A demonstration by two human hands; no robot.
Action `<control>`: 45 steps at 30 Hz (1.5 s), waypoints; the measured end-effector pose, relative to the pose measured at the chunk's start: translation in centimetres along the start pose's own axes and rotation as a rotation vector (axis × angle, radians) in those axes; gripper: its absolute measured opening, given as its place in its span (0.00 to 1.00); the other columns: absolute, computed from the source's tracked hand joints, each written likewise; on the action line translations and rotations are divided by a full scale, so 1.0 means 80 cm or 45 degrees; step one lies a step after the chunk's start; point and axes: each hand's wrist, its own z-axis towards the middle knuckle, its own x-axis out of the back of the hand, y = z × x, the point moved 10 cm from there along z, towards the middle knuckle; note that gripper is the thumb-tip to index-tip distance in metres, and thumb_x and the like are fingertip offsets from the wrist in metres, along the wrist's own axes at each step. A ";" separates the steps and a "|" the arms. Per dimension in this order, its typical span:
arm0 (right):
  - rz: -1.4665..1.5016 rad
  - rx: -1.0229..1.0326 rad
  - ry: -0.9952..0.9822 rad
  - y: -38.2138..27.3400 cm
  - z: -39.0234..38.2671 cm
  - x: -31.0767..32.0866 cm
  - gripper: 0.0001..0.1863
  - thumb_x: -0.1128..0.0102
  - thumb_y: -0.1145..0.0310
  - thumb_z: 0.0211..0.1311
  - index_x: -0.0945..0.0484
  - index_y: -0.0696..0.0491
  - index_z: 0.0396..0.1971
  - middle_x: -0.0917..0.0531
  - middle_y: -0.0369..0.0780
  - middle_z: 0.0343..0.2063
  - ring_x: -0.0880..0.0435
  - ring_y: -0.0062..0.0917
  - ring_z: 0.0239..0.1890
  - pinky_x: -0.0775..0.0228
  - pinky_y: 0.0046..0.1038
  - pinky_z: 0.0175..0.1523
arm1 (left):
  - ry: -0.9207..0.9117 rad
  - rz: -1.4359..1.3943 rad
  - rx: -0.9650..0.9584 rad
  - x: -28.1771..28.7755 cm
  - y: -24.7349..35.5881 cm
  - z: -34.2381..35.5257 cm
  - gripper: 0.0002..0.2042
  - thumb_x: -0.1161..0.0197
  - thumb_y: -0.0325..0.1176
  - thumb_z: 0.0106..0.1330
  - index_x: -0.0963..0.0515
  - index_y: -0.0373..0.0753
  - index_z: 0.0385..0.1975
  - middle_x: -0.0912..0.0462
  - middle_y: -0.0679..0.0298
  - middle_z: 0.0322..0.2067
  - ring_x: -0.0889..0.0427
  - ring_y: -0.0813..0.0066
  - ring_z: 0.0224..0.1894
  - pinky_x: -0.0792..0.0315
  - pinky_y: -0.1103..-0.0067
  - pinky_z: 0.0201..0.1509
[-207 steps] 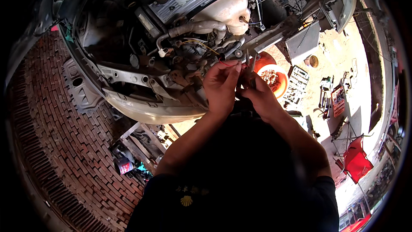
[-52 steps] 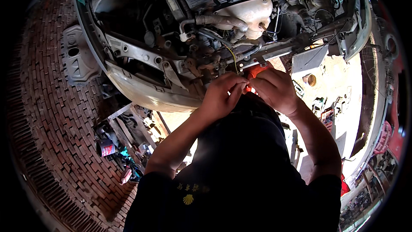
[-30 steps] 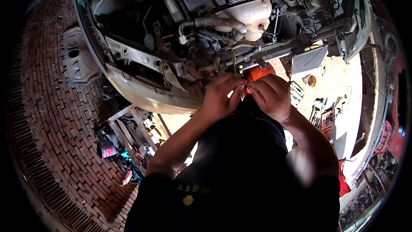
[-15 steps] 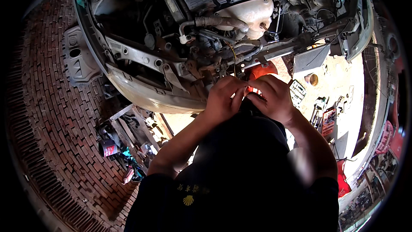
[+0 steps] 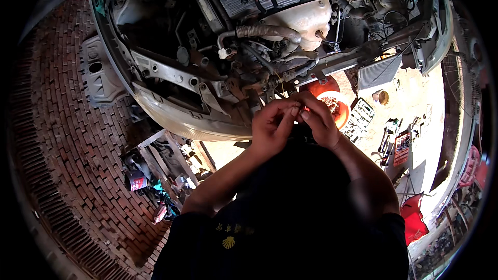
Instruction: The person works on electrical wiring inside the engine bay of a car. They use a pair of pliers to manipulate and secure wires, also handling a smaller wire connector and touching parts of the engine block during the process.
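Observation:
My left hand [image 5: 275, 124] and my right hand [image 5: 321, 122] meet in front of the car's open front end. Thumbs and forefingers of both are pinched together, tip to tip. Whatever lies between them is too small to make out. Just above the fingers a thin yellowish wire [image 5: 282, 87] hangs down from the engine bay; I cannot tell whether it reaches them. Beyond the hands sits the engine, with a pale metal heat shield [image 5: 303, 21] and a ribbed hose [image 5: 264, 31]. The front crossmember [image 5: 337, 67] runs between it and me.
Below right stands an orange bowl [image 5: 340, 116] with small parts in it. Near it lie a socket set [image 5: 359, 119], a round tin [image 5: 381, 97], a red tool case [image 5: 401, 148] and a leaning finned radiator [image 5: 380, 74]. On the left, a grey cover [image 5: 101, 80] rests on brick paving [image 5: 72, 140].
My right hand has moved left and down, closer against my left, and its fingers have drawn in. The orange bowl now shows beside it. The whole view has shifted slightly.

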 end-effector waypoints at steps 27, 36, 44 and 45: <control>-0.034 -0.380 0.223 0.048 0.060 0.001 0.08 0.38 0.70 0.70 0.22 0.59 0.40 0.15 0.38 0.29 0.17 0.18 0.32 0.25 0.25 0.40 | 0.533 -0.454 0.562 0.100 -0.110 0.077 0.09 0.40 0.24 0.73 0.24 0.36 0.50 0.13 0.59 0.44 0.13 0.73 0.42 0.19 0.77 0.46; -0.411 -0.524 0.069 0.053 0.086 -0.024 0.09 0.34 0.69 0.69 0.19 0.60 0.37 0.17 0.40 0.26 0.21 0.22 0.27 0.28 0.28 0.35 | 0.497 -0.649 0.641 0.123 -0.133 0.071 0.06 0.40 0.24 0.73 0.21 0.35 0.46 0.13 0.60 0.37 0.13 0.72 0.38 0.18 0.79 0.42; -0.440 -0.444 0.165 0.049 0.088 -0.022 0.08 0.33 0.68 0.66 0.18 0.58 0.36 0.13 0.43 0.26 0.13 0.28 0.27 0.24 0.30 0.35 | 0.489 -0.672 0.646 0.117 -0.129 0.069 0.12 0.37 0.25 0.72 0.19 0.33 0.53 0.14 0.62 0.34 0.13 0.75 0.35 0.17 0.80 0.40; -0.382 -0.484 0.165 0.052 0.087 -0.022 0.08 0.33 0.69 0.66 0.18 0.58 0.36 0.13 0.43 0.26 0.13 0.27 0.27 0.24 0.30 0.35 | 0.505 -0.662 0.644 0.117 -0.129 0.069 0.11 0.36 0.25 0.72 0.19 0.34 0.52 0.14 0.62 0.34 0.13 0.75 0.34 0.17 0.80 0.40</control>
